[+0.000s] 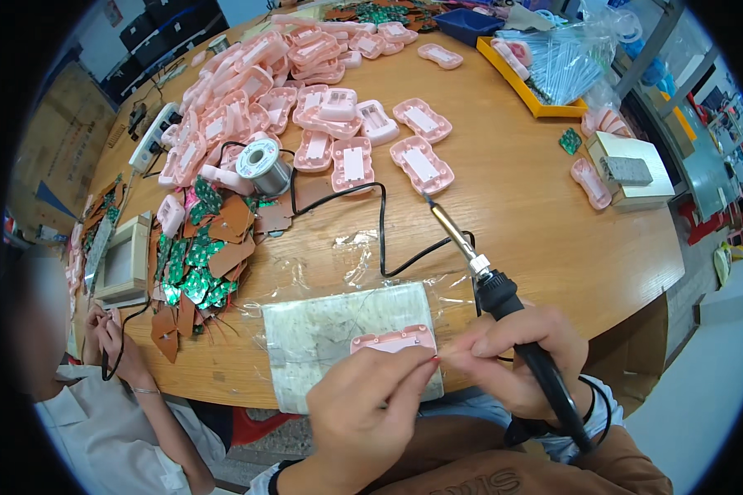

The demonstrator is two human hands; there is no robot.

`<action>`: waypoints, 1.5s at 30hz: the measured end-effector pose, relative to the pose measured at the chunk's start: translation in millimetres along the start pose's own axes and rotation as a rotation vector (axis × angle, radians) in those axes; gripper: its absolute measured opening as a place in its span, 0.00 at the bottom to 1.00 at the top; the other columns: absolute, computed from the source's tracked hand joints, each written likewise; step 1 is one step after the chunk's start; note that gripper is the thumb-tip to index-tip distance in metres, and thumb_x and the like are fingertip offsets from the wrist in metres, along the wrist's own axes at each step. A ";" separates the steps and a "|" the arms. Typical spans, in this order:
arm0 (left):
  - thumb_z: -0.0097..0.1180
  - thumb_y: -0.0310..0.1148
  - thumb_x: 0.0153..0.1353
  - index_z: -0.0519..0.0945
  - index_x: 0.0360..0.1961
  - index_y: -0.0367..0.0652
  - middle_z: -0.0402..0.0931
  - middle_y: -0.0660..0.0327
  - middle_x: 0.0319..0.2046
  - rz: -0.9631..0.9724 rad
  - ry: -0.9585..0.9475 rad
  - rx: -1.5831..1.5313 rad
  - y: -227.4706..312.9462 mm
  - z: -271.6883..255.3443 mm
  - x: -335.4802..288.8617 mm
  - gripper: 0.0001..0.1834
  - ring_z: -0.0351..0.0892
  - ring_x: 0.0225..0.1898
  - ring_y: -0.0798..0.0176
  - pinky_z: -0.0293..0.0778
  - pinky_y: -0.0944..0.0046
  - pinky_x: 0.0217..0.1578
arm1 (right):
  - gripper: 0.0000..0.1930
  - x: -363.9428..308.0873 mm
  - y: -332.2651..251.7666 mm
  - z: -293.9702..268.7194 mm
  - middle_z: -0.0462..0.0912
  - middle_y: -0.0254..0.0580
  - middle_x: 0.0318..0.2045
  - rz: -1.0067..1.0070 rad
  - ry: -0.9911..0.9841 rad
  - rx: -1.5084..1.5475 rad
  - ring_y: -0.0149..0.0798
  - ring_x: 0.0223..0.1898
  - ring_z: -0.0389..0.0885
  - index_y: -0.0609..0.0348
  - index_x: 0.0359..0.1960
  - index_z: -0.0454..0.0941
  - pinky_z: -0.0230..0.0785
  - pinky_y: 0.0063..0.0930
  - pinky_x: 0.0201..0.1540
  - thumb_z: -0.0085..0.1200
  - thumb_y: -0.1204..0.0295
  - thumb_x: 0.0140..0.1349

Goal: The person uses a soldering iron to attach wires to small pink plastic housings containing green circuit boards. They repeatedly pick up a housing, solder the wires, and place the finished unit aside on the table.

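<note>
My right hand (524, 355) is wrapped round the black handle of a soldering iron (504, 299), whose metal tip points up and away over the table. Its thumb and forefinger come together close to my left fingertips. My left hand (367, 404) is closed in a pinch at the right end of a pink plastic shell (394, 339), covering its near side. A tiny red bit shows at that pinch; what exactly the fingers hold is too small to make out. Under the shell lies a pale, plastic-wrapped pad (301, 334) at the table's near edge.
Pink shells (239, 82) are heaped at the back left. A solder spool (264, 169) stands before them, beside piled green and brown circuit boards (198, 264). The iron's black cord (382, 223) loops mid-table. A yellow tray (541, 109) sits far right; a co-worker's hands (115, 342) are at left.
</note>
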State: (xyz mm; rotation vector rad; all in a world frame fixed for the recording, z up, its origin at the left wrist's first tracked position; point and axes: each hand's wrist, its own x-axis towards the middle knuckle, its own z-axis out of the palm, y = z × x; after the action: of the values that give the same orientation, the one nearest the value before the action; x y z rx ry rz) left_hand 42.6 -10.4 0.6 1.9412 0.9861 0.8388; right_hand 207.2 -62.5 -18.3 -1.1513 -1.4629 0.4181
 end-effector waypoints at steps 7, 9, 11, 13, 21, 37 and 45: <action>0.66 0.24 0.49 0.83 0.28 0.36 0.76 0.58 0.29 -0.095 -0.299 0.158 -25.3 -20.0 -8.8 0.05 0.77 0.32 0.65 0.69 0.69 0.29 | 0.21 -24.7 0.2 -34.4 0.80 0.40 0.26 0.060 -0.003 -0.155 0.38 0.21 0.73 0.60 0.42 0.76 0.63 0.31 0.28 0.70 0.70 0.48; 0.65 0.22 0.47 0.82 0.26 0.36 0.76 0.57 0.31 -0.056 -0.178 0.162 -37.6 -1.8 -12.4 0.05 0.75 0.35 0.59 0.70 0.63 0.34 | 0.20 -36.4 2.0 -36.5 0.79 0.41 0.25 0.091 0.094 -0.086 0.36 0.21 0.73 0.59 0.40 0.75 0.62 0.29 0.28 0.70 0.72 0.46; 0.65 0.21 0.45 0.81 0.25 0.37 0.75 0.57 0.32 -0.082 -0.114 0.138 -47.3 12.8 -13.9 0.05 0.74 0.36 0.55 0.70 0.60 0.37 | 0.19 -46.2 1.5 -40.3 0.78 0.41 0.23 0.122 0.119 -0.011 0.35 0.20 0.73 0.58 0.38 0.73 0.61 0.27 0.26 0.69 0.74 0.45; 0.64 0.20 0.44 0.80 0.23 0.37 0.74 0.58 0.33 -0.194 -0.117 0.084 -53.3 21.4 -13.6 0.05 0.73 0.35 0.54 0.70 0.59 0.36 | 0.18 -53.2 2.3 -45.2 0.77 0.41 0.21 0.149 0.072 0.031 0.35 0.20 0.73 0.58 0.36 0.72 0.61 0.27 0.24 0.68 0.76 0.44; 0.66 0.22 0.44 0.80 0.22 0.38 0.72 0.59 0.31 -0.189 -0.149 0.131 -52.2 25.1 -10.6 0.05 0.71 0.35 0.55 0.68 0.59 0.36 | 0.14 -67.2 13.5 -45.0 0.76 0.36 0.20 0.189 -0.205 -0.039 0.36 0.17 0.72 0.56 0.31 0.74 0.61 0.25 0.19 0.67 0.76 0.43; 0.65 0.22 0.47 0.82 0.24 0.35 0.71 0.58 0.32 -0.235 -0.239 0.167 -49.7 19.8 -4.6 0.03 0.73 0.38 0.60 0.72 0.66 0.36 | 0.12 -44.5 17.0 -48.5 0.73 0.36 0.18 0.104 -0.254 -0.025 0.35 0.15 0.69 0.57 0.28 0.75 0.57 0.26 0.16 0.66 0.78 0.41; 0.66 0.23 0.44 0.81 0.21 0.38 0.71 0.59 0.30 -0.234 -0.219 0.155 -49.3 21.3 -3.6 0.04 0.71 0.36 0.55 0.68 0.58 0.38 | 0.12 -49.0 18.6 -46.9 0.73 0.37 0.18 0.122 -0.241 -0.003 0.35 0.15 0.68 0.57 0.28 0.74 0.56 0.26 0.16 0.65 0.79 0.41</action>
State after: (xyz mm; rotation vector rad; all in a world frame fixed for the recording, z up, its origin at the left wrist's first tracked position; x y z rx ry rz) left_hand 41.7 -1.6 -52.6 1.9502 1.1440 0.4191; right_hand 249.5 -110.7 -47.4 -1.2287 -1.6045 0.6576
